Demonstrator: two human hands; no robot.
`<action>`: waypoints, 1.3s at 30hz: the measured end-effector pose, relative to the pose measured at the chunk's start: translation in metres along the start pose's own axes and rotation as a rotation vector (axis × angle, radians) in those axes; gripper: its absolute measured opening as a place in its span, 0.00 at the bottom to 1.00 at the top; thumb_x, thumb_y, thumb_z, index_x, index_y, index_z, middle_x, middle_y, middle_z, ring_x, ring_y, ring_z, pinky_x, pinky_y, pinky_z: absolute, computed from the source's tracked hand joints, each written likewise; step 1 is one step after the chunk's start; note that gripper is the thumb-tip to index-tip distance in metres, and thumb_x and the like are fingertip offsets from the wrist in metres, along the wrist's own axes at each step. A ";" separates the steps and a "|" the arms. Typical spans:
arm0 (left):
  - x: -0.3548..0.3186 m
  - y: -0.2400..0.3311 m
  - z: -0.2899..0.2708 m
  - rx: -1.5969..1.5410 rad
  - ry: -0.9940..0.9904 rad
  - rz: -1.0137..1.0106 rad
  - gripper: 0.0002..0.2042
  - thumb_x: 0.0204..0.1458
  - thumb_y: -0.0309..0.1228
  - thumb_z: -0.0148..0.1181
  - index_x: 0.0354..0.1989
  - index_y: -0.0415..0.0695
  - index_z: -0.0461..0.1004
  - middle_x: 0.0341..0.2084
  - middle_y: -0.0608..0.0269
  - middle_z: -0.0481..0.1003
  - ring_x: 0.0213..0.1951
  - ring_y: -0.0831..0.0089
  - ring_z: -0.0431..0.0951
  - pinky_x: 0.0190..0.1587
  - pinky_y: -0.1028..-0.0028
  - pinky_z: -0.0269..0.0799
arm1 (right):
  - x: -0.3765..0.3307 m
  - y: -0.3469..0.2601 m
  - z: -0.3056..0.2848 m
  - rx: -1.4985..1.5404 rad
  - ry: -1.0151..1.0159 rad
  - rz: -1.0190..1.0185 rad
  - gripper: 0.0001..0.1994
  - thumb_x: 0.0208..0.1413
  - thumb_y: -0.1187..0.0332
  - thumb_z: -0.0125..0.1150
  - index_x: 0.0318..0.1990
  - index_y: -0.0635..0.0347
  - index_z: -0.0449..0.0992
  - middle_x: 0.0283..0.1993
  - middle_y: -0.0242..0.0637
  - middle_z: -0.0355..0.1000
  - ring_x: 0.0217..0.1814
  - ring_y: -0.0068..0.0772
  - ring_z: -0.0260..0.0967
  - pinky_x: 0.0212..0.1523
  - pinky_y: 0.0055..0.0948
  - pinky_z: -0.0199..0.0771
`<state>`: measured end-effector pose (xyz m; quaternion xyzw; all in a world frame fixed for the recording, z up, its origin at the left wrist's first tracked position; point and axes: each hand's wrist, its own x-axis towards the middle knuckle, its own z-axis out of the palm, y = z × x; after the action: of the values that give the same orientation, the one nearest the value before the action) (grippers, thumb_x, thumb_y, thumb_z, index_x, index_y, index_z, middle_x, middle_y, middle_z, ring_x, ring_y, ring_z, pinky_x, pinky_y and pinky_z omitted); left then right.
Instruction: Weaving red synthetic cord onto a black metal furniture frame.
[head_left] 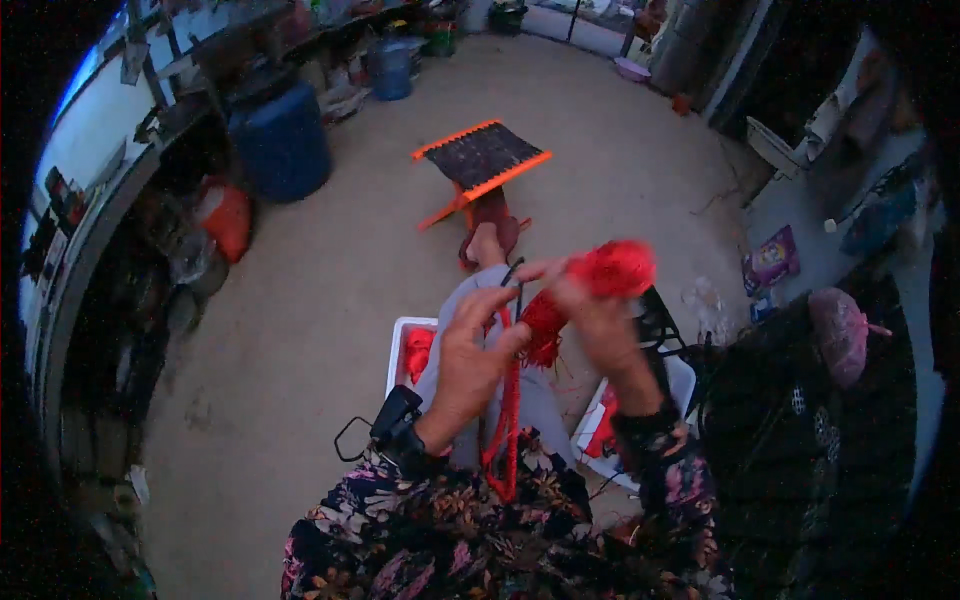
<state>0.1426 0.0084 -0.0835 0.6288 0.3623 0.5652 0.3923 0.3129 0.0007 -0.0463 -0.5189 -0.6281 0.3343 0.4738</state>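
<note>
In front of my lap both hands work on a red bundle (612,268) that looks like thread or netting, with frayed strands at its lower end. My right hand (598,325), blurred by motion, is closed around its middle. My left hand (470,350) is closed beside it, thumb against the frayed end and fingers curled around a red cord (512,385). That cord hangs in a loop down to my lap. A thin dark strip (517,280) sticks up at my left fingertips; its kind cannot be made out.
White trays with red pieces stand beside my legs, one at the left (395,358) and one at the right (682,385). Ahead is an orange folding stool (485,157), near my foot. A blue barrel (280,143) stands left; dark furniture or fabric (790,480) lies close right.
</note>
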 end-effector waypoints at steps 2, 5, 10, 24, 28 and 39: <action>-0.011 -0.016 -0.009 -0.155 0.066 -0.276 0.09 0.50 0.28 0.59 0.39 0.40 0.74 0.32 0.65 0.75 0.34 0.74 0.73 0.39 0.76 0.68 | 0.014 -0.025 -0.017 0.257 -0.020 -0.075 0.11 0.60 0.60 0.48 0.37 0.58 0.70 0.29 0.33 0.68 0.34 0.29 0.68 0.44 0.34 0.69; -0.037 -0.053 -0.017 -0.310 0.001 -0.578 0.11 0.54 0.35 0.57 0.39 0.39 0.74 0.31 0.65 0.75 0.33 0.77 0.74 0.37 0.78 0.70 | 0.018 -0.073 -0.041 0.959 -0.200 -0.073 0.12 0.63 0.57 0.44 0.33 0.54 0.64 0.18 0.24 0.57 0.20 0.20 0.61 0.30 0.28 0.68; -0.061 -0.063 -0.013 -0.774 -0.201 -1.012 0.16 0.58 0.41 0.51 0.42 0.39 0.72 0.30 0.60 0.75 0.34 0.71 0.76 0.39 0.72 0.72 | -0.028 -0.088 -0.108 0.997 -0.237 -0.074 0.09 0.62 0.60 0.45 0.38 0.56 0.63 0.15 0.24 0.55 0.12 0.20 0.56 0.13 0.23 0.58; -0.060 -0.085 0.013 -1.286 -0.171 -1.078 0.09 0.57 0.34 0.51 0.41 0.42 0.70 0.29 0.63 0.75 0.31 0.71 0.75 0.36 0.71 0.72 | -0.089 0.005 -0.037 -0.040 0.073 0.547 0.12 0.50 0.67 0.64 0.40 0.62 0.74 0.24 0.27 0.70 0.20 0.17 0.63 0.23 0.23 0.64; -0.061 -0.080 0.017 -1.270 -0.072 -1.084 0.09 0.57 0.33 0.52 0.41 0.42 0.71 0.31 0.64 0.75 0.33 0.72 0.76 0.39 0.72 0.74 | -0.061 0.013 0.017 0.079 -0.035 0.664 0.10 0.51 0.66 0.62 0.35 0.62 0.73 0.26 0.30 0.71 0.22 0.19 0.66 0.25 0.23 0.66; -0.061 -0.079 0.012 -1.363 -0.090 -1.035 0.08 0.57 0.33 0.53 0.41 0.43 0.71 0.29 0.64 0.75 0.31 0.71 0.76 0.35 0.73 0.73 | -0.071 -0.070 -0.034 -0.123 0.062 0.537 0.06 0.44 0.72 0.62 0.28 0.59 0.70 0.19 0.25 0.64 0.17 0.17 0.59 0.18 0.21 0.58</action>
<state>0.1476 -0.0140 -0.1817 0.0327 0.1689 0.3837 0.9073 0.3226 -0.0872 0.0107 -0.7045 -0.4723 0.3931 0.3550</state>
